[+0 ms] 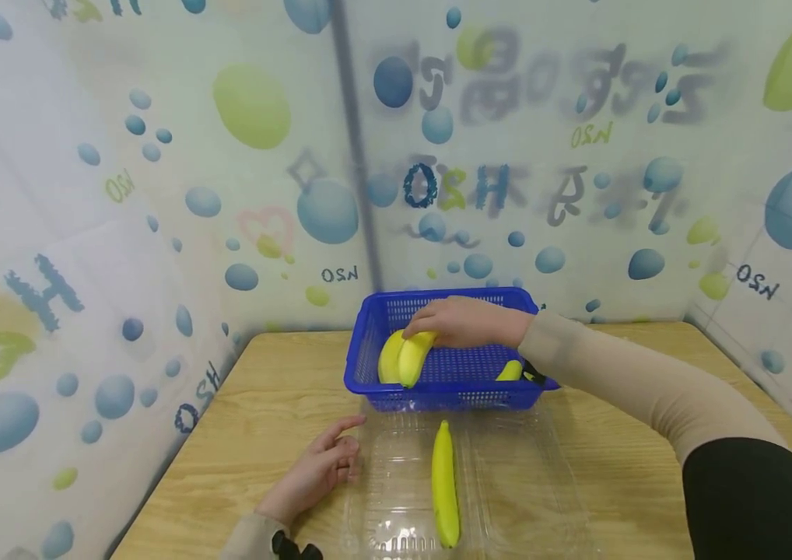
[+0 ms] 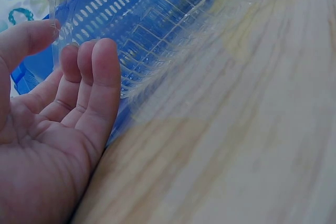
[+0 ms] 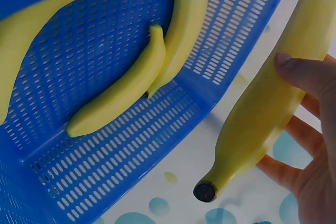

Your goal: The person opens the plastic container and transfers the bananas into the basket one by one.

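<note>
My right hand (image 1: 469, 320) grips a yellow banana (image 3: 268, 87) above the left part of the blue plastic basket (image 1: 441, 402). In the right wrist view its thumb lies across the peel and the fingers are on the far side. Another banana (image 1: 390, 359) lies in the basket beside the held one. My left hand (image 1: 315, 470) is at the left edge of the clear plastic clamshell container (image 1: 522, 474); in the left wrist view thumb and forefinger hold its thin rim (image 2: 56, 40). A single banana (image 1: 445, 486) lies lengthwise in the container's left half.
A further banana (image 1: 510, 371) shows at the basket's front right, partly hidden by the right wrist. The basket stands at the back of the wooden table (image 1: 284, 389), directly behind the container. Printed curtains (image 1: 263, 233) enclose the table's back and sides.
</note>
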A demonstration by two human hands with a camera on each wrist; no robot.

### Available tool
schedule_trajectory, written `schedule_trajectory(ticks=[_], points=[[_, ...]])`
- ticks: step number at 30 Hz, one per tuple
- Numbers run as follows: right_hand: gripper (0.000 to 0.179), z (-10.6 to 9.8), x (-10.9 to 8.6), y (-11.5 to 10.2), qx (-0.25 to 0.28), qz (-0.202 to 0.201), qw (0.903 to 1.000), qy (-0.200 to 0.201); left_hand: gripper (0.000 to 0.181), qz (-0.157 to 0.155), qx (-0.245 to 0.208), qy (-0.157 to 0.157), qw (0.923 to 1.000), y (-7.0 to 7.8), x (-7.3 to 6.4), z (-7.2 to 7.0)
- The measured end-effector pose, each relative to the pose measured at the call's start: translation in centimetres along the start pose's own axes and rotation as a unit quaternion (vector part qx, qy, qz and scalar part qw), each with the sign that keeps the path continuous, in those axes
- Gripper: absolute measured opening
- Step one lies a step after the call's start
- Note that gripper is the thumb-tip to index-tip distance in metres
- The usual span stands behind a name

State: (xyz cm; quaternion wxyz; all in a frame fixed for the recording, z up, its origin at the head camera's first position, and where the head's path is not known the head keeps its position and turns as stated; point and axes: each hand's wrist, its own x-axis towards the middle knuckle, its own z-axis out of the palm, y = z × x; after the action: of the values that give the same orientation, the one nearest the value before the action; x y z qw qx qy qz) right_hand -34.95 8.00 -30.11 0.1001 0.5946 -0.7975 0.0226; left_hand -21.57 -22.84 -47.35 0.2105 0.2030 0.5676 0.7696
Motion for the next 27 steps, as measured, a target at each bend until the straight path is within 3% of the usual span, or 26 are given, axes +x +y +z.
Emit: schedule_trajectory(ticks=[16,27], points=[[0.04,2.1,0.8,2.9,0.015,0.051,0.9979,-0.037,0.046,0.0,0.0,0.004,1.0,0.0,0.1,-0.1],[0.036,4.0,1.4,3.5,-0.008,0.031,0.9969,-0.072,0.05,-0.009,0.008,0.014,0.9998,0.0,0.0,-0.1]])
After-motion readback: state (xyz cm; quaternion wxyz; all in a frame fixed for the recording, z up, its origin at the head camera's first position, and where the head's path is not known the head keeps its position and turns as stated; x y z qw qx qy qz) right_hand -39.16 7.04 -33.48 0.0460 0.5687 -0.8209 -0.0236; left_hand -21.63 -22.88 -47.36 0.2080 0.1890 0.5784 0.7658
